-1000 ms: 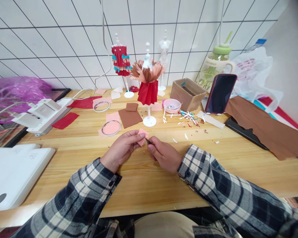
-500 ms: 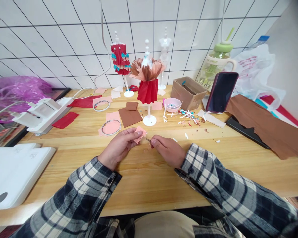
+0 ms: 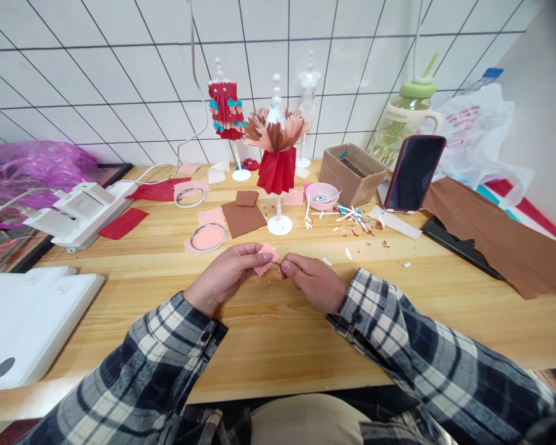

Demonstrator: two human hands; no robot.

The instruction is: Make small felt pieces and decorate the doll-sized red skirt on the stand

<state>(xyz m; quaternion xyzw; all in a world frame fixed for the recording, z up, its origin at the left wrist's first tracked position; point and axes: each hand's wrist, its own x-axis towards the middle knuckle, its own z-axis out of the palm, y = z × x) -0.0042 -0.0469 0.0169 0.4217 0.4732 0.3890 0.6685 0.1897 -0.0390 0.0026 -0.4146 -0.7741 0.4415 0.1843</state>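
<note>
My left hand [image 3: 229, 275] pinches a small folded piece of pink crepe paper [image 3: 265, 259] between thumb and fingers. Along its lower edge run zigzag notches. Closed around a pair of small scissors [image 3: 277, 264], my right hand [image 3: 312, 279] hides most of them. Only the thin metal tips show, touching the paper's right edge. Just beyond my hands stands a mini mannequin in a red pleated skirt [image 3: 277, 170] with a brown and pink paper ruffle [image 3: 278, 133]. Tiny pink scraps lie on the table below the paper.
Metal rings [image 3: 207, 237] lie on pink paper at the left, beside brown paper squares [image 3: 243, 220]. Behind are a pink bowl [image 3: 322, 196], paper scraps [image 3: 352, 216], a cardboard box [image 3: 352, 175] and a propped phone [image 3: 414, 173]. A power strip [image 3: 90, 216] is on the left.
The scissors drew back from the pink paper to the right, then came in again to its edge. The notched paper was tilted and has shifted slightly right again.
</note>
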